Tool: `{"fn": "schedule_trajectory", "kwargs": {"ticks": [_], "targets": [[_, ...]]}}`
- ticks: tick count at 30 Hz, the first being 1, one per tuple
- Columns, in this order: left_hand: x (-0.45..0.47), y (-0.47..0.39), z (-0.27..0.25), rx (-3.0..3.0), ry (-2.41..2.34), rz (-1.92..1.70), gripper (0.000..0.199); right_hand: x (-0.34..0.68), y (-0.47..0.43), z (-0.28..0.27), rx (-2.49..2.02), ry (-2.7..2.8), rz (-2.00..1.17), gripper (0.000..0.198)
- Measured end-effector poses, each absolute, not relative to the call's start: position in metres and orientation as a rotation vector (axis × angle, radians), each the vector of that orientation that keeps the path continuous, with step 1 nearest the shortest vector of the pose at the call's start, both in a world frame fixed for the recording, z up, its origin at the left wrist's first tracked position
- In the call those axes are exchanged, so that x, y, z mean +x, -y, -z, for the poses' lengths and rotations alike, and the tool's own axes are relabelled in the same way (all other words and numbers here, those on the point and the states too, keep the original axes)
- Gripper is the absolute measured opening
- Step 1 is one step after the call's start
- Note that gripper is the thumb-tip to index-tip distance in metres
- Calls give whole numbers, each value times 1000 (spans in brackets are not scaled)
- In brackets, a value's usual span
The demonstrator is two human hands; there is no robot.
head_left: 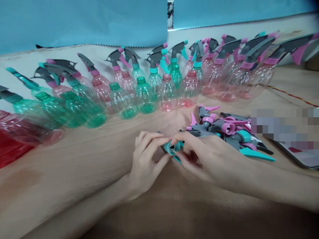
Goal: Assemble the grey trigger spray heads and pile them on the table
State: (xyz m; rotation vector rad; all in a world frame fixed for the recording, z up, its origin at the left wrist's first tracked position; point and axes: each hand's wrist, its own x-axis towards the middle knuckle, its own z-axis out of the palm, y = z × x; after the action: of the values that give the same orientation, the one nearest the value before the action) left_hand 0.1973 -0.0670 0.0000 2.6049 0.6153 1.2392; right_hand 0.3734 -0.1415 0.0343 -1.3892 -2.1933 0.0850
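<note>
Low over the table, my left hand (149, 157) grips a spray trigger head (170, 149) with a turquoise collar, its open end facing up toward me. The fingers of my right hand (199, 151) close on the same trigger head from the other side, the fingertips at the collar's mouth. A small dark piece shows inside the collar; I cannot make out what it is. Just beyond my right hand lies a pile of loose trigger heads (228, 127), grey with pink or turquoise parts. Part of the held head is hidden by my fingers.
Open-necked green bottles (146, 98) and pink bottles (167, 94) stand in front of a row of bottles fitted with spray heads (154, 71) along the wall. A red bag (15, 149) lies at the left. A phone-like device (299, 152) and a twisted wire (291, 94) are at the right.
</note>
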Motion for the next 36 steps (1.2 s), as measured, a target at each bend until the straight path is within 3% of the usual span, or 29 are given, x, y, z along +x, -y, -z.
{"fn": "schedule_trajectory", "kwargs": {"ticks": [14,27,36], "targets": [[198,66,2,2594,-586,-1212,13,376,138,-39,-1377,2368,139,12],[198,69,7,2551,-623,-1158,22,372,138,-36,-1375,2438,193,18],[197,66,10,2516,-599,-1159,16,377,134,-32,-1298,2441,238,22]]}}
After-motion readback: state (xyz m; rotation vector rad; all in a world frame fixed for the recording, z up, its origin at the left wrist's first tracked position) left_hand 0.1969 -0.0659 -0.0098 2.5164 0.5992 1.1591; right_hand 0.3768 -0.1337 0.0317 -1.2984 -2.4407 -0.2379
